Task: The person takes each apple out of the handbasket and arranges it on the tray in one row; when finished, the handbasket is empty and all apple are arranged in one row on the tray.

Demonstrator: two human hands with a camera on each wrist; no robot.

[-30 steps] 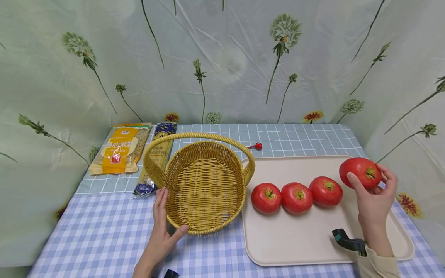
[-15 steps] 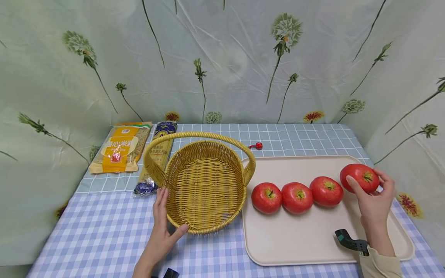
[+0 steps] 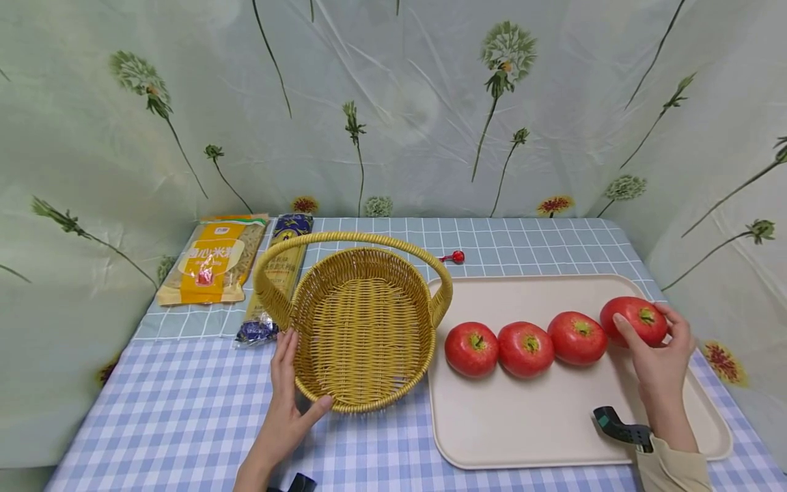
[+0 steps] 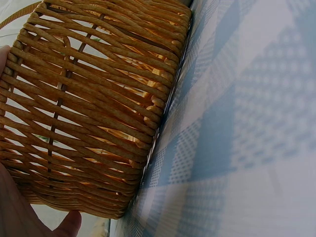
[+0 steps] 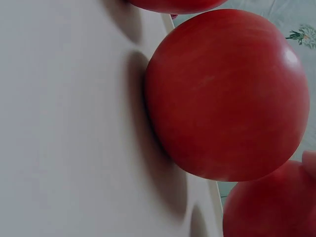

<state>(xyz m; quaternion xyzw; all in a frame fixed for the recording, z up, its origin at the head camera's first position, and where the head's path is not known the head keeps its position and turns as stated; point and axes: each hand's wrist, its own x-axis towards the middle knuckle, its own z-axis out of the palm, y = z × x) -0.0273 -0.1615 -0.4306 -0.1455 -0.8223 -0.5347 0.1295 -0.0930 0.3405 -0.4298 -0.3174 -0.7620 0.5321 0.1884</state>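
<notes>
In the head view my right hand grips a red apple between thumb and fingers at the right end of a row of apples. The apple is low over the beige tray, and in the right wrist view a fingertip lies against the held apple. Beside it on the tray are three more red apples, the nearest one overlapping it. My left hand rests against the near-left side of a round woven basket, fingers stretched along its wall and thumb at the front rim. Nothing lies in the basket.
Behind and left of the basket lie a yellow packet of grain-like food and a spaghetti packet. A small red ball-ended object is near the tray's back edge. The basket's tall handle arches up, close to the tray's left side.
My right hand has lowered the apple toward the tray and brought it slightly left, closer to the row. The left hand and the basket stay in place.
</notes>
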